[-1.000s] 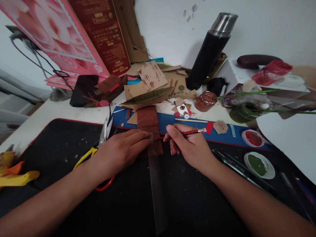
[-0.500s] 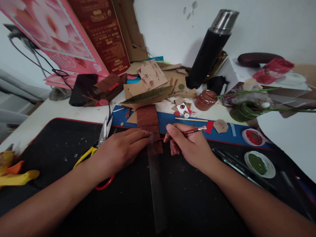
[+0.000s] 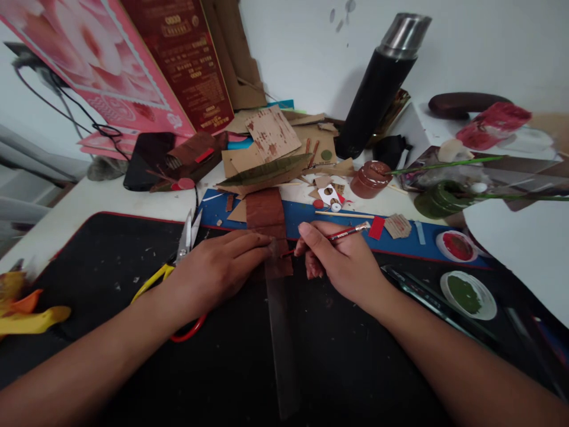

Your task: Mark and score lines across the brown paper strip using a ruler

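Observation:
My right hand (image 3: pixel 342 258) is closed around a red and dark pencil (image 3: pixel 347 233), its tip pointing left onto a brown-painted cardboard strip (image 3: pixel 265 213). A clear ruler (image 3: pixel 282 350) lies lengthwise across the lower part of the strip and runs toward me over the black mat. With fingers together, my left hand (image 3: pixel 222 264) holds the ruler's far end down against the cardboard. The pencil tip is at the ruler's right edge. Under my left wrist, scissors (image 3: pixel 185 243) with yellow and red handles lie partly hidden.
Cardboard scraps (image 3: pixel 273 133) are piled behind the strip. A black thermos (image 3: pixel 377 89), a brown paint jar (image 3: pixel 371 179) and a green paint jar (image 3: pixel 440 198) stand at the back right. Two paint lids (image 3: pixel 466 295) and dark pens (image 3: pixel 431 302) lie beside my right forearm.
The pencil has tilted slightly, its eraser end shifting a little left and its tip a touch nearer to me. My left hand and the ruler stay in place.

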{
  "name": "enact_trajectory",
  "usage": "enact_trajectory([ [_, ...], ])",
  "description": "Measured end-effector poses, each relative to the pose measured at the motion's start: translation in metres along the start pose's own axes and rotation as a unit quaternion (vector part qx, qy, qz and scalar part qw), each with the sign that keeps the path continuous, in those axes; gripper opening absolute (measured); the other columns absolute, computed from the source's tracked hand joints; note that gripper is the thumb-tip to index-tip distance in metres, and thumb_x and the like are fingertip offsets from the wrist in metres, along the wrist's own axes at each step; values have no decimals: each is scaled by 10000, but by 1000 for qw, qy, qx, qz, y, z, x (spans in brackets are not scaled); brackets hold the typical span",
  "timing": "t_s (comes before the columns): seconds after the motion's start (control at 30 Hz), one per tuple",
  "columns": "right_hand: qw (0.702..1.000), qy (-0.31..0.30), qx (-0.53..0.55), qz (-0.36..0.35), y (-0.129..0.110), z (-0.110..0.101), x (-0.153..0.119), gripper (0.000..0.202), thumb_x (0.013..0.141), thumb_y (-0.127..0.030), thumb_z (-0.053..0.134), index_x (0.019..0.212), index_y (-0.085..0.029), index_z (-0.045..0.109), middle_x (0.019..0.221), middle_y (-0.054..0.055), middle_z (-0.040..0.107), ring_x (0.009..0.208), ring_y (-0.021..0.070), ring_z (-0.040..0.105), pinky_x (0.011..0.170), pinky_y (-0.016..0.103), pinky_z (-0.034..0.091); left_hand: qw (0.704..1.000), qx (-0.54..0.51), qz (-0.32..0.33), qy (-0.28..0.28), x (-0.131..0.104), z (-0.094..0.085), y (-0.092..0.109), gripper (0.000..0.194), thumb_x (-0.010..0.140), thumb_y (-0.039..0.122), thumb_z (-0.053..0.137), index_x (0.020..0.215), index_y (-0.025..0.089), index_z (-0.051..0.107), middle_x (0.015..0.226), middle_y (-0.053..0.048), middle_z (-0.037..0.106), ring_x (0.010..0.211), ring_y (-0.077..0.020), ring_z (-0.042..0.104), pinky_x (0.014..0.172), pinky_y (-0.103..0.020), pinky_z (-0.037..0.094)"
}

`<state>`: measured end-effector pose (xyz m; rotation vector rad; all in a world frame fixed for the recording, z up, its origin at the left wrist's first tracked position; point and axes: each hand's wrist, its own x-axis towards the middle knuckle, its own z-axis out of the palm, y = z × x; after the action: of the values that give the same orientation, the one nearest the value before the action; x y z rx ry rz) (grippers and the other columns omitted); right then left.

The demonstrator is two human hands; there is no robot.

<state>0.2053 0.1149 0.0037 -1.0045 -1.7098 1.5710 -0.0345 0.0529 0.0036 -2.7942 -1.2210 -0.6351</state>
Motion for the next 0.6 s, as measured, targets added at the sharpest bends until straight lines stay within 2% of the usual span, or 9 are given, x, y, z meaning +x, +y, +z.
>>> enact_trajectory([
  [0.6,1000,7,-1,7,0,0,1,444,1055,-532,525,787,-210,670,539,-37,603,479,104,567,503,246,426,1000,-4,-6,-2,0,0,0,269,1015,103,500,1212,144,679,1214,-122,751,1107,-241,734,909,-374,648],
])
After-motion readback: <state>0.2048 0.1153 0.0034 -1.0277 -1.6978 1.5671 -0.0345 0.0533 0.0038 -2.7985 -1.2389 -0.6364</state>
